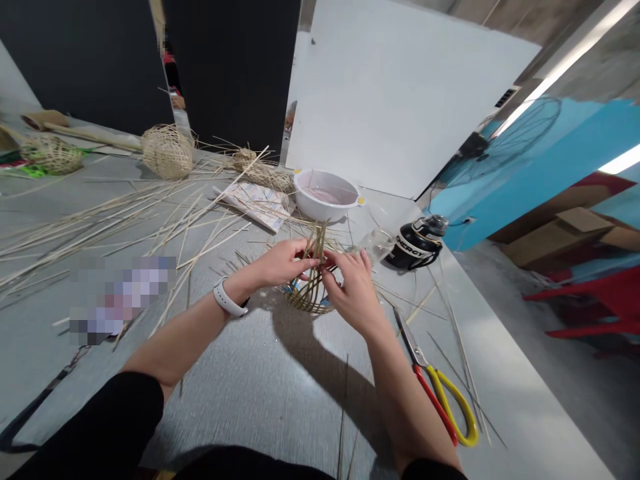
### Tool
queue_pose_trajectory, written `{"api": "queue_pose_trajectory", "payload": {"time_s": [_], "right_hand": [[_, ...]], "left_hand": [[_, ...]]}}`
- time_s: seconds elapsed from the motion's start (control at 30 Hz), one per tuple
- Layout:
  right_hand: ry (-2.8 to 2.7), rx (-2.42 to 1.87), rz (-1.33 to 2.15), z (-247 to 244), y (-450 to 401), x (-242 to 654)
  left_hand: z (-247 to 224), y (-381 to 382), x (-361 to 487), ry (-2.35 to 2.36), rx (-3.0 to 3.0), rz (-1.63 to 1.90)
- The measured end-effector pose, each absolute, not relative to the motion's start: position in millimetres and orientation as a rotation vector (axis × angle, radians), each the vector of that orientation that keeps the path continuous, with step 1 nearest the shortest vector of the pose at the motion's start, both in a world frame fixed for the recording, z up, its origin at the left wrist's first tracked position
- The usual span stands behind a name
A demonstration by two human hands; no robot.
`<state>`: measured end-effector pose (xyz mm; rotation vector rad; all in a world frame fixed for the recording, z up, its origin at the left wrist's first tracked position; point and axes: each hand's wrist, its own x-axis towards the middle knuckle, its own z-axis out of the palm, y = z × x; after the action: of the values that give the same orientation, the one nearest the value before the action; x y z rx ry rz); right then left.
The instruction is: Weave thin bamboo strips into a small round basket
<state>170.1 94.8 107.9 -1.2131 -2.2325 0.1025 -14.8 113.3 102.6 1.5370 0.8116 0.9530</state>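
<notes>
A small, partly woven basket (311,297) of thin greenish-brown strips stands on the grey table in front of me. Its upright strips are gathered into a bunch at the top. My left hand (287,261) pinches this bunch from the left, thumb and fingers closed on the strips. From the right, my right hand (350,283) grips the same bunch with thumb and index finger, its other fingers loosely bent. Something bluish and shiny shows inside the basket, but I cannot make out what it is. Scissors (425,367) with one red and one yellow handle lie beside my right forearm.
A white basin (325,207) stands behind the basket, next to a printed packet (257,203). To the right are a clear glass jar (377,243) and a black bottle (417,241). Loose strips (115,213) cover the left side, with a woven ball (167,152) behind them.
</notes>
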Motion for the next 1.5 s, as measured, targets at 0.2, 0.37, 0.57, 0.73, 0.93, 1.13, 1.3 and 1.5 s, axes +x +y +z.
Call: {"api": "queue_pose_trajectory", "payload": {"time_s": [0.2,0.37,0.57,0.73,0.93,1.13,1.3,1.5], "right_hand": [[-2.251,-1.221,0.292,114,93,170],[-2.289,-1.214,0.354,117,94,175],[-2.284,-1.185,0.349,120,96,182],[-2.154,-1.139,0.226,118,100,187],[-1.839,-1.275,0.400,115,104,187],[-1.768,-1.267,0.808,102,115,184],[-1.645,-1.233,0.846,97,121,182],[-1.945,-1.209,0.932,105,112,173]], "left_hand": [[102,114,-14,0.778,1.537,0.945],[102,114,-14,0.791,1.571,0.954],[103,116,-17,0.782,1.491,0.898],[106,117,-20,0.830,1.433,0.903],[107,121,-24,0.870,1.421,0.933],[105,122,-25,0.850,1.434,0.961],[106,122,-24,0.855,1.425,0.992],[107,121,-23,0.871,1.409,0.987]]}}
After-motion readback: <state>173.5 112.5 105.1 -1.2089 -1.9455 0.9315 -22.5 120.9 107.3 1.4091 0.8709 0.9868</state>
